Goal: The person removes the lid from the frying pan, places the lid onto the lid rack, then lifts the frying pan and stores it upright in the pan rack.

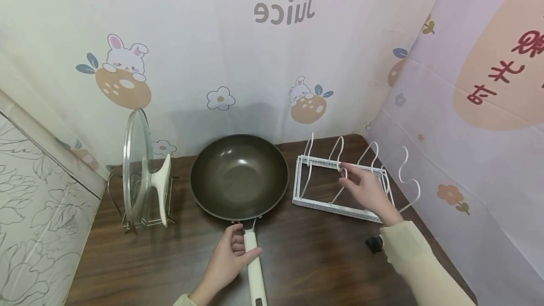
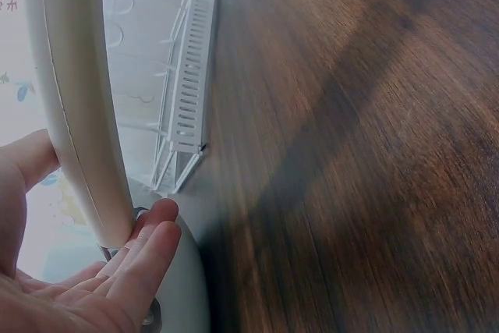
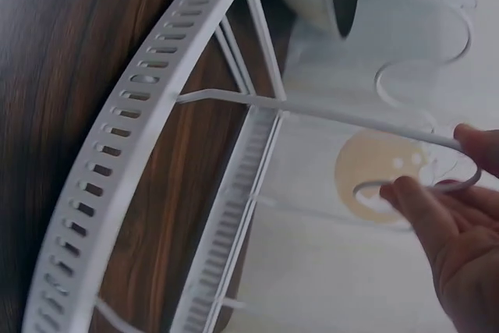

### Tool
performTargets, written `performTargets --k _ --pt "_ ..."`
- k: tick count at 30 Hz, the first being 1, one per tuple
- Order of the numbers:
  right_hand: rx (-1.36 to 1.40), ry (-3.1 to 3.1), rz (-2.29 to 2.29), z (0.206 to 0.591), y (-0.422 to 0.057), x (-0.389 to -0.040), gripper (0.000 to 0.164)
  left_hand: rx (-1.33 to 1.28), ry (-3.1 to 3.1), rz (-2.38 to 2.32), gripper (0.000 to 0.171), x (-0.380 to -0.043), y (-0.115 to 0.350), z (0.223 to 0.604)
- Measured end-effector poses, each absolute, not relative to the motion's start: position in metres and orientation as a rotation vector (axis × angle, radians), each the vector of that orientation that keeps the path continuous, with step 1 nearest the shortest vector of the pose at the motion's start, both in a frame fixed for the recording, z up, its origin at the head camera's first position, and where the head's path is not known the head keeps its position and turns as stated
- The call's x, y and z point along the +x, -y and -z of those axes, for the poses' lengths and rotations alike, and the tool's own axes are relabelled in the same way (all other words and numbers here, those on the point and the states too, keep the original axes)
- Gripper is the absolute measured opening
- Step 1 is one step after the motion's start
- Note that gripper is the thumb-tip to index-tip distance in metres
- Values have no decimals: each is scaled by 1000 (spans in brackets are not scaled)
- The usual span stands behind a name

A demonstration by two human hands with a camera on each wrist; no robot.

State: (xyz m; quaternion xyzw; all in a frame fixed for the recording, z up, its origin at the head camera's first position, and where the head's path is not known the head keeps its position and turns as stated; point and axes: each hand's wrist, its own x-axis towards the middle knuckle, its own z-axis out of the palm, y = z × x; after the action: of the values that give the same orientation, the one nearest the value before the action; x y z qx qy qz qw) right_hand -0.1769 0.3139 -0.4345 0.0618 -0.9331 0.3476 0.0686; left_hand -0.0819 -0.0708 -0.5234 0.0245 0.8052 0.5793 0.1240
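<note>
A dark-coated wok [image 1: 240,178] with a long cream handle [image 1: 255,268] stands in the middle of the wooden table. My left hand [image 1: 229,256] holds the handle close to the pan, thumb across it and fingers on its other side; in the left wrist view the fingers [image 2: 148,251] reach along the handle's base. On the right lies a white metal pan rack [image 1: 340,207] with several curved wire dividers. My right hand [image 1: 367,190] reaches over it. Thumb and fingers pinch the curled top of one wire divider [image 3: 374,124].
At the left a glass lid [image 1: 138,174] with a cream handle stands upright in a wire holder [image 1: 153,222]. A small black object [image 1: 374,244] lies beside my right sleeve. Printed curtains [image 1: 238,60] hang along the back and right of the table [image 1: 314,268].
</note>
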Motion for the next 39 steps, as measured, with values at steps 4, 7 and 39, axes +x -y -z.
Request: performTargets --k 4,7,39 --pt "229 2817 -1128 436 -323 -188 45 76 -2355 -1688 83 -82 71 524" --pt "254 2827 -1161 437 -328 -197 45 83 -2360 -1687 83 -82 71 524" --pt "280 2936 -1347 436 -346 -265 48 65 -2358 -1718 82 -81 62 524"
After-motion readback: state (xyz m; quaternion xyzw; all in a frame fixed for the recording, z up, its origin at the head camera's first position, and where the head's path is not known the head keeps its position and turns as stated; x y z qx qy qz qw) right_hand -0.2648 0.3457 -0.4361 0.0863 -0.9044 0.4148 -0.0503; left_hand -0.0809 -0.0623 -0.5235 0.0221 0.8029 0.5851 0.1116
